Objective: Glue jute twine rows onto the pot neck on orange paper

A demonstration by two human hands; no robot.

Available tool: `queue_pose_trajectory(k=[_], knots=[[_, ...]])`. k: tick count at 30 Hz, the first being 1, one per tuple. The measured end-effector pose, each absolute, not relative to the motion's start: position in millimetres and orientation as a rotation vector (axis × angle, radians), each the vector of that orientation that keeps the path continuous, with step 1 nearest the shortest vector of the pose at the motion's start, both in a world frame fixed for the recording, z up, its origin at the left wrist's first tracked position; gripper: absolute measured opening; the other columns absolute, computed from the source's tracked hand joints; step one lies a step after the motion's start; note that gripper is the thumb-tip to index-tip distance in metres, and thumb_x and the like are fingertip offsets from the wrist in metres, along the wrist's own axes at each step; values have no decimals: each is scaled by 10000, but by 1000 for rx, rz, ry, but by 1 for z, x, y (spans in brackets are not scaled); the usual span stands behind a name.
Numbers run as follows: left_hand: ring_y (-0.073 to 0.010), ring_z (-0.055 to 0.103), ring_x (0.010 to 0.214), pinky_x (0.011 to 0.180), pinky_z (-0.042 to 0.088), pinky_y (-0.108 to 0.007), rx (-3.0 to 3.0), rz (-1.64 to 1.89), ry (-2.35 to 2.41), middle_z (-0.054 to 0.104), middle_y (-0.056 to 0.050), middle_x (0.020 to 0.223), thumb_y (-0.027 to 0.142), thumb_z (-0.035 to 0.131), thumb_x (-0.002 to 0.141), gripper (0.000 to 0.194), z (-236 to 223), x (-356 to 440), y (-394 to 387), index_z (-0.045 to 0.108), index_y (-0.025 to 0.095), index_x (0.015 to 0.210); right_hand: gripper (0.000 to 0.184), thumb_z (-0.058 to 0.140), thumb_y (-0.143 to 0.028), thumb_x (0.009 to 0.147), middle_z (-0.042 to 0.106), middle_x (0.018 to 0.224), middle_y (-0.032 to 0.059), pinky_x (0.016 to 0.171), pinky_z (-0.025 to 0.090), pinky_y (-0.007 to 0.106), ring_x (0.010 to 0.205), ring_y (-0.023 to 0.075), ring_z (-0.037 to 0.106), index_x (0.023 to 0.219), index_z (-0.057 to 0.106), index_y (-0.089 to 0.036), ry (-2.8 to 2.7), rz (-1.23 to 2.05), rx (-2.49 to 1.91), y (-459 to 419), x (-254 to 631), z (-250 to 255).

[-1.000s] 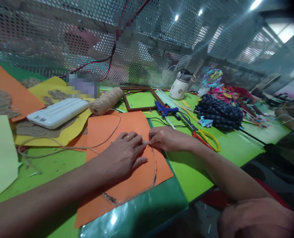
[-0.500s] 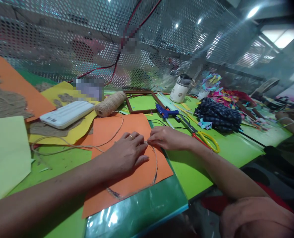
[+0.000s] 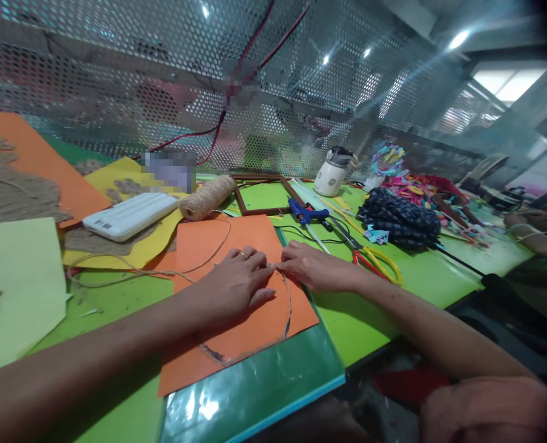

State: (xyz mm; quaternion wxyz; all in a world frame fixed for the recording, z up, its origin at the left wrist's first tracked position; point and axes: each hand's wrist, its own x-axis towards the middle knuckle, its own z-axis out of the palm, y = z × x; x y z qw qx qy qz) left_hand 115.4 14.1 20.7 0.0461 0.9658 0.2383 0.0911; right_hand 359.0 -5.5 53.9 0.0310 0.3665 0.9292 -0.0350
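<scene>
An orange sheet of paper (image 3: 250,234) lies in front of me with jute twine (image 3: 289,304) running in a curve along its right and lower part. My left hand (image 3: 236,280), with a ring on one finger, rests on the sheet; its bent fingertips press the twine and the thumb sticks out. Opposite it, my right hand (image 3: 307,266) is closed in a pinch on the same bit of twine. The fingertips of both hands nearly meet there and partly hide it. A loose strand leads left from the sheet, near the twine roll (image 3: 208,197).
Beneath the sheet is a glossy green folder (image 3: 264,394). Rightward lie a blue glue gun (image 3: 306,212), scissors (image 3: 386,264) and a dark folded umbrella (image 3: 397,218). A white bottle (image 3: 332,173) stands behind. A white power bank (image 3: 130,216) lies left. Another person's hands (image 3: 531,224) show far right.
The view has shifted slightly. Both hands stay at the same spot on the twine, with only a slight change in the right hand's fingers.
</scene>
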Motion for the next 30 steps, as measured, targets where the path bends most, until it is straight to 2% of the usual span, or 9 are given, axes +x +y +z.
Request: queue_pose_trajectory(k=[4, 8, 11, 15, 17, 19, 23, 26, 30], knots=[[-289, 568, 1035, 931, 446, -457, 2898, 333, 665, 688, -108, 1098, 492, 553, 1076, 363, 22, 115, 18, 738, 193, 1171, 295, 479, -200, 1142, 644, 1008, 111, 802, 372, 370, 937, 247, 481, 1104, 768, -151, 2907, -120, 1237, -10, 363, 45], [-285, 586, 1040, 950, 472, -447, 2881, 373, 596, 724, -122, 1089, 440, 509, 1093, 360, 28, 113, 24, 747, 183, 1178, 298, 482, -177, 1134, 650, 1027, 127, 844, 402, 380, 987, 259, 502, 1091, 775, -142, 2963, -135, 1312, -9, 370, 40], [-268, 608, 1029, 922, 486, -419, 2864, 433, 606, 740, -118, 1073, 369, 415, 1119, 386, 34, 104, 29, 760, 204, 1175, 275, 491, -147, 1119, 650, 1087, 150, 871, 406, 391, 1029, 267, 505, 1118, 766, -129, 3007, -140, 1328, -10, 372, 39], [-273, 616, 1001, 876, 501, -418, 2848, 454, 731, 731, -127, 1065, 398, 398, 1115, 435, 36, 79, 31, 788, 204, 1117, 267, 492, -206, 1136, 656, 1123, 145, 840, 379, 389, 1018, 269, 481, 1202, 742, -143, 3012, -97, 1263, -16, 364, 37], [-280, 616, 1022, 868, 506, -418, 2847, 444, 806, 724, -129, 1113, 406, 408, 1110, 428, 33, 65, 27, 790, 213, 1126, 254, 538, -153, 1097, 657, 1176, 152, 826, 360, 395, 1031, 281, 466, 1280, 714, -142, 2975, -24, 1220, -19, 358, 37], [-277, 614, 1027, 854, 503, -409, 2852, 476, 872, 718, -124, 1136, 389, 418, 1107, 402, 29, 53, 20, 783, 223, 1135, 323, 586, -76, 1027, 646, 1249, 165, 846, 351, 407, 1072, 296, 457, 1327, 691, -139, 2951, 29, 1188, -20, 355, 38], [-267, 607, 1011, 822, 495, -387, 2882, 574, 877, 722, -107, 1123, 345, 487, 1087, 304, 24, 43, 7, 758, 230, 1161, 376, 595, -37, 982, 655, 1273, 167, 888, 343, 420, 1110, 303, 461, 1330, 684, -150, 2946, 39, 1155, -17, 354, 38], [-268, 617, 1052, 878, 506, -404, 2909, 586, 789, 737, -99, 1138, 298, 511, 1078, 265, 23, 45, 1, 742, 236, 1192, 388, 604, -63, 991, 682, 1271, 163, 876, 335, 424, 1112, 304, 472, 1366, 661, -145, 2963, 26, 1130, -15, 353, 35], [-288, 637, 1173, 1053, 472, -484, 2936, 502, 685, 760, -89, 1246, 295, 506, 1087, 265, 20, 51, 1, 709, 251, 1252, 380, 610, -69, 989, 707, 1273, 149, 893, 319, 438, 1133, 311, 487, 1357, 660, -151, 2978, 45, 1107, -15, 351, 32]])
